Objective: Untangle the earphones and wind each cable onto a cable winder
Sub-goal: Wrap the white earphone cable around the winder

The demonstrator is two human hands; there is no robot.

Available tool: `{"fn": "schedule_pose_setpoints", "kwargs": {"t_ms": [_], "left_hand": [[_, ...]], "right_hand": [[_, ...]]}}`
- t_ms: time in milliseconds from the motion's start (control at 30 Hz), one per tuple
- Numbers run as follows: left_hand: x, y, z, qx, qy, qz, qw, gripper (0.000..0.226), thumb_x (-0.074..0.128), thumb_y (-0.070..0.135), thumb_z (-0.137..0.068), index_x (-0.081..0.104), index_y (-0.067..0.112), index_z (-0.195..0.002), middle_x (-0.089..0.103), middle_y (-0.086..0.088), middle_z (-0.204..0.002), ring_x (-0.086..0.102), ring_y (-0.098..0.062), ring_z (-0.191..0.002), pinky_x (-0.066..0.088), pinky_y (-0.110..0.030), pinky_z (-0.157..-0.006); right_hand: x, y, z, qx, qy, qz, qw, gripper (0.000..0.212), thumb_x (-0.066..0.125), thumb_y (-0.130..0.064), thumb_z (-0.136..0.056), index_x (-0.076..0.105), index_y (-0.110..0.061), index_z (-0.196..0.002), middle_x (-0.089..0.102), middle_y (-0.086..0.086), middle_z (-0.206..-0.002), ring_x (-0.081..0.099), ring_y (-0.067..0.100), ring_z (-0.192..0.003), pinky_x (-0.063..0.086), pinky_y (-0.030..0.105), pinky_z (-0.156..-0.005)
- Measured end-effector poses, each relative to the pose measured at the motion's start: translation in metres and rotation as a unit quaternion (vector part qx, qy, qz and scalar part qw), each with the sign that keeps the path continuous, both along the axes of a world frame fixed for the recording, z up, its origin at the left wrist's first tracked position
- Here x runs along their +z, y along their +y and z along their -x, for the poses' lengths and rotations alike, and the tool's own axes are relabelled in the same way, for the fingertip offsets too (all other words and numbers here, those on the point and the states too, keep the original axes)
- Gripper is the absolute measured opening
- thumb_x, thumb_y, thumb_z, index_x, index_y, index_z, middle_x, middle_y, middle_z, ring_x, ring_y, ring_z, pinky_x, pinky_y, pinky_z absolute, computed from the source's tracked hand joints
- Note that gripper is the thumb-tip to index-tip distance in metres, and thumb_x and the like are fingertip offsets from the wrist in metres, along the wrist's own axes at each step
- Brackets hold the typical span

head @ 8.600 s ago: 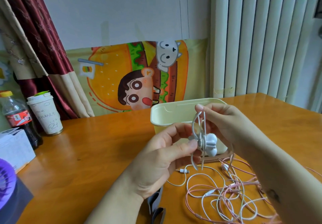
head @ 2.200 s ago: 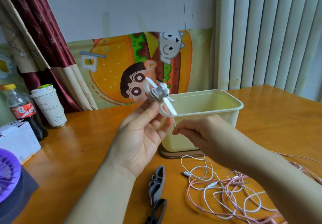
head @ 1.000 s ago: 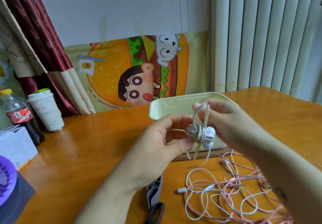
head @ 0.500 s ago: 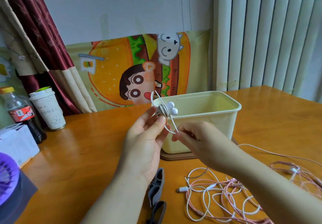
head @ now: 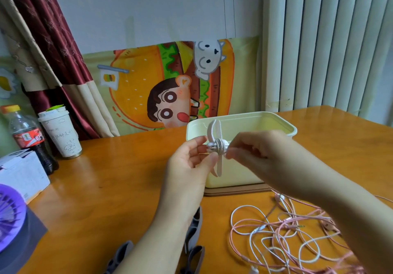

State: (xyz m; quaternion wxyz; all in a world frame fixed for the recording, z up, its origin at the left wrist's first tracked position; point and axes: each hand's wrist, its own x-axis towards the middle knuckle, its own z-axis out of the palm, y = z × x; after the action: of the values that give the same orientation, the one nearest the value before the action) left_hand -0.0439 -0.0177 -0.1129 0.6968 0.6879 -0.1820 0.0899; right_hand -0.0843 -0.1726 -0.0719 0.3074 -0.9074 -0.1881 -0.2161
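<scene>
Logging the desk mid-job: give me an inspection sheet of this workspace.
Surface: wooden table, glossy orange-brown.
Job's things: white winder with cable wound round its middle, held in the air before the cream bin; grey winders lie at the near edge.
Clutter: cola bottle, paper cup, white box, purple fan, all far left.
Hands: left hand and right hand each pinch the white winder.
Cables: pink and white tangle loose on the table, right.
Surroundings: red curtain, cartoon cloth, vertical blinds.
</scene>
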Motion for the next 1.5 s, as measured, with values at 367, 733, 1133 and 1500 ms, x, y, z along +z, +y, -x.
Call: {"fn": "schedule_pose_setpoints", "kwargs": {"t_ms": [367,733,1133,1500], "left_hand": [[0.008,-0.001,0.011,-0.143,0.015,-0.084,0.986,0.036,0.065,-0.004,-0.085,0.065,0.029,-0.101,0.075,0.012,-0.095,0.069,-0.002,-0.092,0.052,-0.014,-0.077],[0.016,0.005,0.013,-0.18,0.031,-0.094,0.979,0.032,0.064,-0.003,-0.086,0.066,0.024,-0.105,0.075,0.002,-0.102,0.07,-0.007,-0.093,0.053,-0.017,-0.075],[0.022,-0.003,0.016,-0.208,0.11,0.158,0.959,0.04,0.064,0.006,-0.063,0.067,0.011,-0.102,0.075,-0.006,-0.091,0.072,-0.014,-0.08,0.058,-0.021,-0.066],[0.018,0.008,0.0,-0.072,0.105,0.23,0.965,0.03,0.057,-0.001,-0.086,0.066,0.01,-0.113,0.075,-0.007,-0.101,0.071,-0.015,-0.086,0.058,-0.022,-0.069]], "right_hand": [[0.002,-0.034,-0.016,-0.024,-0.024,-0.147,0.989,0.042,0.053,-0.058,-0.07,0.064,-0.017,-0.068,0.045,-0.006,-0.051,0.036,0.005,-0.049,0.03,0.018,-0.047],[-0.015,-0.025,-0.028,-0.01,-0.002,-0.33,0.944,0.04,0.062,-0.06,-0.066,0.062,-0.021,-0.06,0.037,-0.009,-0.048,0.031,0.013,-0.051,0.025,0.031,-0.054],[-0.047,0.004,-0.038,0.092,0.188,-0.427,0.88,0.025,0.07,-0.029,-0.071,0.068,-0.005,-0.073,0.047,0.014,-0.076,0.038,0.026,-0.073,0.029,0.034,-0.066],[-0.026,0.018,-0.009,0.078,0.042,-0.092,0.992,0.038,0.054,-0.027,-0.095,0.061,0.005,-0.078,0.033,0.006,-0.055,0.028,0.01,-0.05,0.025,0.019,-0.046]]}}
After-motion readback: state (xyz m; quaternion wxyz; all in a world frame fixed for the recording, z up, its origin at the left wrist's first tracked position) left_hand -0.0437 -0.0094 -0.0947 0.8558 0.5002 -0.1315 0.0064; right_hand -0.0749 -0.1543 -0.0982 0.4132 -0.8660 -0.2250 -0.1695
